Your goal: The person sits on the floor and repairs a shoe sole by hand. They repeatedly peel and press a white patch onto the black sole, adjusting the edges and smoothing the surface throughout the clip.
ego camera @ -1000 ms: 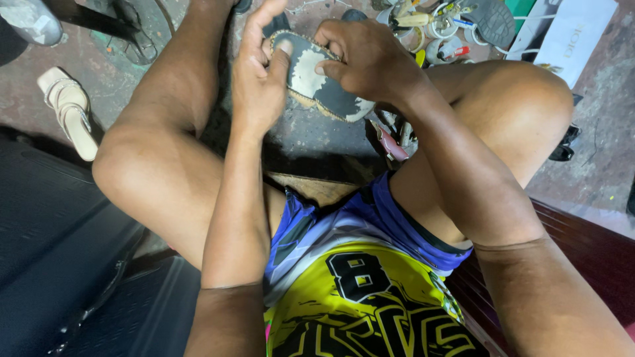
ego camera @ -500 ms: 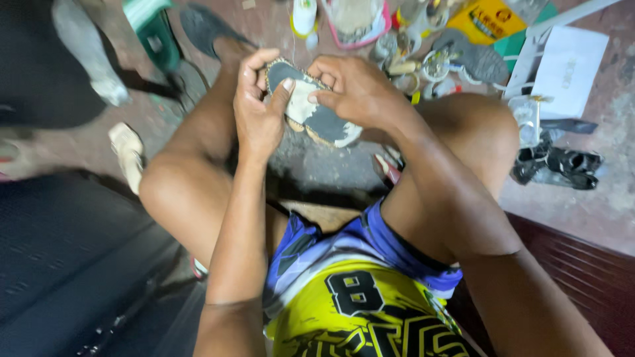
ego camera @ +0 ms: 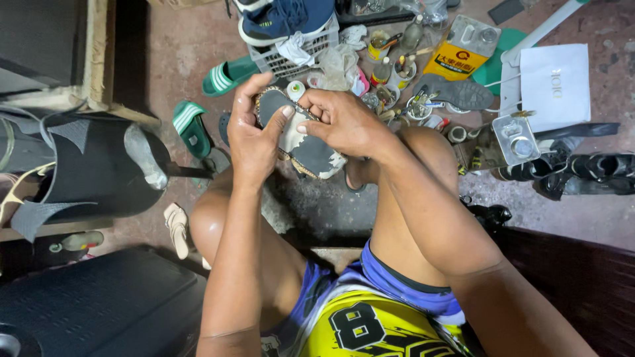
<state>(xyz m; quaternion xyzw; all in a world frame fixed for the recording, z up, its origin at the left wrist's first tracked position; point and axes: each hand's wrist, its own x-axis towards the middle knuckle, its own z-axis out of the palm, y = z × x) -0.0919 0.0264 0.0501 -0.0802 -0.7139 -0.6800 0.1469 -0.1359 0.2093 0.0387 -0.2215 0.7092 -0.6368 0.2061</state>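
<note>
- The left hand (ego camera: 251, 142) wraps the far-left end of a shoe sole (ego camera: 297, 135), fingers curled shut around its edge, thumb flat on the dark face
- The right hand (ego camera: 340, 122) pinches the sole's right rim between thumb and fingertips
- The sole hangs above the knees, near a white basket (ego camera: 291, 56)
- Step in hand seems to be pressing or working the rim; the next move calls for a steady hold and an even squeeze along the edge

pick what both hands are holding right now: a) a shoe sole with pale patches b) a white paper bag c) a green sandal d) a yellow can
a, the left hand and right hand both have a grip on the dark shoe sole, pale-patched and held above the knees, while the yellow can, green sandal and white paper bag lie untouched on the floor.
</note>
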